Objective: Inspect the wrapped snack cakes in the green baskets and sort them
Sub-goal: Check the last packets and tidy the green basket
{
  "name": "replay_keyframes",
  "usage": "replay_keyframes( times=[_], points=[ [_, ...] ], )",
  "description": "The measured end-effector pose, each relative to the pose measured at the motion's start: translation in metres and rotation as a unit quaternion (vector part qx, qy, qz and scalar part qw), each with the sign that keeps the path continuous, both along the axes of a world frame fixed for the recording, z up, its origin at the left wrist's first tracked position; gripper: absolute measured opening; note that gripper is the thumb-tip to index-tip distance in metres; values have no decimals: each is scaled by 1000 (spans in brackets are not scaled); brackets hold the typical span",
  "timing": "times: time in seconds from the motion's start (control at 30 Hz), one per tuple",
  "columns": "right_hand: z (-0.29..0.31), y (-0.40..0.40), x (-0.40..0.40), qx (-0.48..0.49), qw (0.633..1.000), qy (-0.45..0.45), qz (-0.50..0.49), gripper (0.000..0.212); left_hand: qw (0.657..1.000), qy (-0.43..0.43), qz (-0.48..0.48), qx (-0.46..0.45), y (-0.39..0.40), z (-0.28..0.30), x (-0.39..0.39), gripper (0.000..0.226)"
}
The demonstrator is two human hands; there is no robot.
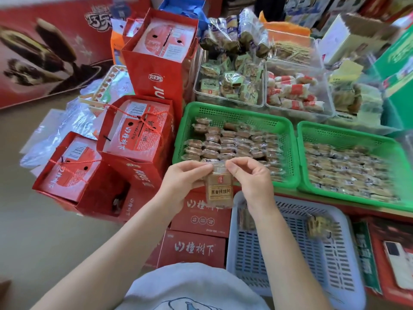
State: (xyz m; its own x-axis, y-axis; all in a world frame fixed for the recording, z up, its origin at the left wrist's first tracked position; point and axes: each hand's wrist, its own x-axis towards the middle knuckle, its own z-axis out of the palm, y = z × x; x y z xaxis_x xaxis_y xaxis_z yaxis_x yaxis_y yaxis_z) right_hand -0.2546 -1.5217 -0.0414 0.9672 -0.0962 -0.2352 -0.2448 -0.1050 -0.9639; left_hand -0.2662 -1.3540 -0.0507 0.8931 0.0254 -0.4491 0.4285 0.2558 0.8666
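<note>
Both hands are up in front of the person, at the centre of the view, with one wrapped snack cake (219,190) hanging between them. The left hand (183,178) pinches the top seal of the wrapper at its left corner, and the right hand (250,180) pinches the right corner, each grip clamped on the clear film, so the cake dangles label-forward.

To do this check well, I'd say keep the hold on the seal only, so the fingers cover nothing, then turn the pack to see the back and the edges, feeling for a loose seam or trapped air before deciding where it goes.

At 12 o'clock from the hands sits the left green basket (288,139), its cakes laid in rows; the right green basket (402,162) lies at 2 o'clock, also full. At 5 o'clock a grey basket (348,271) holds a few packs, probably the sorted ones.

The pack's brown label carries a line of Chinese characters, too soft to read surely. The red cartons (194,248) at 6 o'clock read "山楂树下", and the tall red bag (156,70) at 11 o'clock shows "JU".
</note>
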Motion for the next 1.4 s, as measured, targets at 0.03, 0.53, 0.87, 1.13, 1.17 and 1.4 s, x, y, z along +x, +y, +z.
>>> replay_keyframes(
  times=[0.03,0.53,0.87,1.13,1.17,1.4],
  points=[
    [0,0,-1,4,1000,-3,0,4,1000,9,8,-9,-1,0,-1,15],
    [-9,-18,-15,24,999,-30,6,29,989,68,133,-14,-12,-3,-1,21],
    [-22,-23,-8,-77,993,-52,69,34,960,-59,-101,256,-24,10,-7,26],
    [-33,-33,8,-196,970,-122,81,36,941,-115,-98,302,-25,3,10,31],
    [-31,-33,11,-192,972,-114,72,36,949,-108,-87,283,-27,3,13,31],
    [-38,-26,31,27,997,50,45,47,959,-134,-155,194,-23,-9,34,26]
  ],
)
